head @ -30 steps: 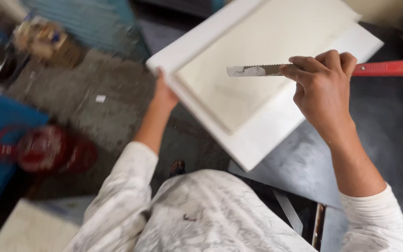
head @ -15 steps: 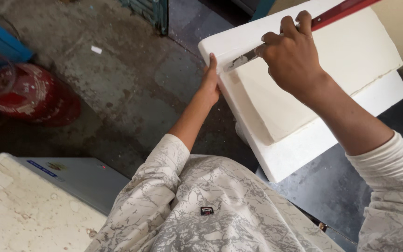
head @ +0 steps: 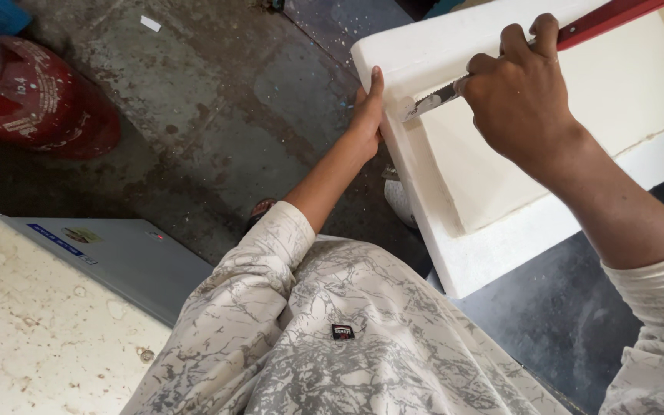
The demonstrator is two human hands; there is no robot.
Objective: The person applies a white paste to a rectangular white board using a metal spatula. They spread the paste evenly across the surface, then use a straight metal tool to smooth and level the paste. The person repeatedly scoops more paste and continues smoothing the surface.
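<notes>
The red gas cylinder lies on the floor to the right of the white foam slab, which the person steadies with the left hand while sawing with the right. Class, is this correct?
Not quite. In the head view the red gas cylinder lies left of the white foam slab, not right. The left hand steadies the slab's edge; the right hand holds the red-handled saw.

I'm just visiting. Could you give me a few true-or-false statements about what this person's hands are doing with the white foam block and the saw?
1. The right hand grips a saw with a red frame. True.
2. The left hand rests in the person's lap. False: it presses against the edge of the foam block.
3. The saw's blade lies on top of the block, near its corner. True.
4. A blue gas cylinder lies on the floor. False: the cylinder is red.
5. The block is cut into two separate halves. False: it shows as one piece.
</notes>
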